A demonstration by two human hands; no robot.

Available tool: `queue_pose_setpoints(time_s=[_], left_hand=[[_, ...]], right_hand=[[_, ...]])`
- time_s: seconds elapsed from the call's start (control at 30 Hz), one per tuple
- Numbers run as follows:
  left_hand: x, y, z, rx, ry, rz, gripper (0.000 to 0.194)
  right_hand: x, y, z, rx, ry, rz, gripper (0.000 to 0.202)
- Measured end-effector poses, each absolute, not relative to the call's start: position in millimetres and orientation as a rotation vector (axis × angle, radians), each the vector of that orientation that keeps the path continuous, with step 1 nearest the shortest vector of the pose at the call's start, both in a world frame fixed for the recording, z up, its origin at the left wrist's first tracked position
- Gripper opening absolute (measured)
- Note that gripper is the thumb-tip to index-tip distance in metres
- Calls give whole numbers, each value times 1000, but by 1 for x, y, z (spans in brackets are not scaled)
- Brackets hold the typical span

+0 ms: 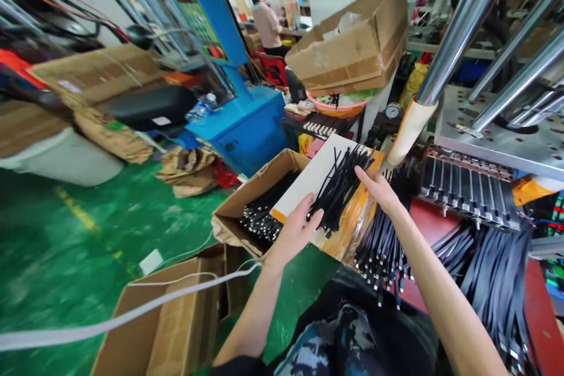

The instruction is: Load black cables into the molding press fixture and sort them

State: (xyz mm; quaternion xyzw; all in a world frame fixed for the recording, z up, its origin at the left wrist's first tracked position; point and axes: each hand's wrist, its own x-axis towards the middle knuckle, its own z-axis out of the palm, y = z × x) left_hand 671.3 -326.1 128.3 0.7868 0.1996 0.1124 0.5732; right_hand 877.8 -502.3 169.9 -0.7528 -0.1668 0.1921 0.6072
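Note:
A loose bundle of thin black straps or cables [340, 188] lies on a white board [304, 179] with an orange edge. At the bundle's lower left is my left hand [296, 232], its thumb and fingers apart around the near ends. On the opposite side, my right hand [378, 189] rests against the bundle with its thumb stretched toward it; some of its fingers are hidden. Beside the board on the left, an open cardboard box [233, 211] holds many similar black pieces with shiny tips [262, 220]. More such pieces [381, 247] hang right of the board.
On the right stands a machine with metal columns [467, 29] and a slotted fixture [469, 188]; long black straps [493, 282] lie below it. A white cord [132, 317] crosses above a lower cardboard box [176, 329]. Behind are a blue cabinet [247, 129] and a seated person [268, 26].

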Motion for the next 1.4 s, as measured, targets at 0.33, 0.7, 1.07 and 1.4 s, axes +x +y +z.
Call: queue_pose_setpoints(time_s=[0.33,0.7,1.07,1.4], left_hand=[[658,-391,171,1905,-26,-98,25],[658,-437,164,1756,-136,-829,35],[640,-526,128,976,206,-681,45],[667,-534,150,1465,-120,-815,47]], right_hand=[[653,-685,95,-2727,-357,92,47],[650,-671,103,-2461,-236,211,38],[612,-747,147,-2091,77,861,48],[625,-735,131,-2234,482,10,58]])
